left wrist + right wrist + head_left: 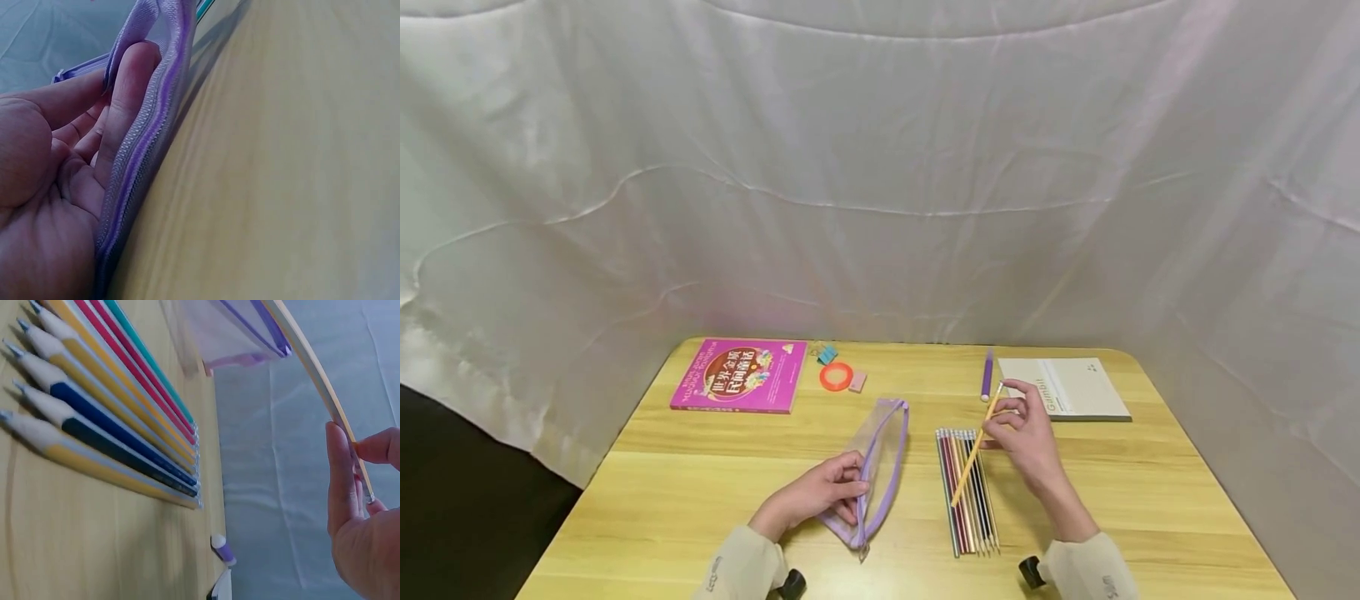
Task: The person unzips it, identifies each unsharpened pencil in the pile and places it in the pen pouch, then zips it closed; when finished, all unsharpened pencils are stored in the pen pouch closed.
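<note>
We observe the left hand (816, 496) gripping the zip edge of a purple mesh pencil pouch (874, 467), thumb and fingers curled round the rim so that the mouth stands open; the left wrist view confirms the zip band pressed against the fingers (128, 94). The pouch lies flat on the tabletop (655, 500), and we see nothing inside it.

The right hand (1026, 433) pinches one yellow pencil (976, 446) near its upper end, holding it tilted above the row of coloured pencils (967, 492), which lies just to the right of the pouch. The held pencil is lifted clear of the row and not yet at the pouch mouth.

Beyond the pouch, at the far edge, we note a pink book (739, 375) to the left, blue binder clips (826, 354), an orange tape roll (837, 377) and a pink eraser (857, 382). Far right of the pouch lie a purple pen (987, 377) and a grey notebook (1067, 387).

We judge the work to be at an early stage: one pencil in hand, the remaining pencils untouched on the tabletop, the pouch unfilled and unzipped.
</note>
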